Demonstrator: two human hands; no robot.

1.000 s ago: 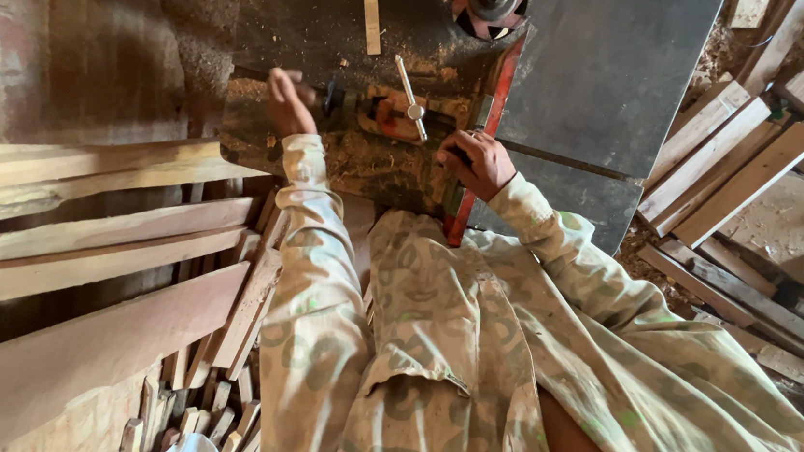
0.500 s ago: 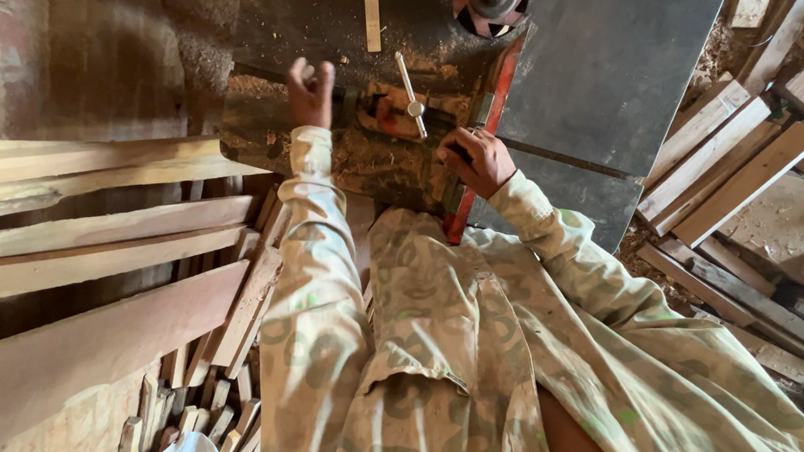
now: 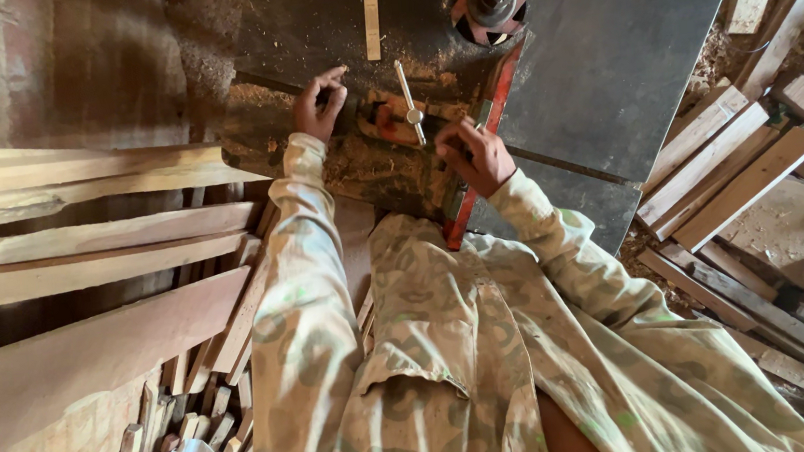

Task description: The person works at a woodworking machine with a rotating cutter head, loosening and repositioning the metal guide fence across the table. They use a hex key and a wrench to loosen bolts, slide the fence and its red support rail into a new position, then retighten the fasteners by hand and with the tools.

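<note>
My left hand [image 3: 318, 107], fingers curled, rested on the sawdusty machine table [image 3: 307, 31] at upper centre; my right hand [image 3: 475, 155] gripped the red fence [image 3: 486, 136].

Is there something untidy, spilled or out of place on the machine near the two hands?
Yes. Sawdust lies heaped on the machine table between the left hand and the right hand, around the red clamp part. Nothing looks broken.

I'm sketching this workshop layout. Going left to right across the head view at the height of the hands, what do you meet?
Long planks → left hand → metal lever → right hand → dark machine table → heap of short boards.
</note>
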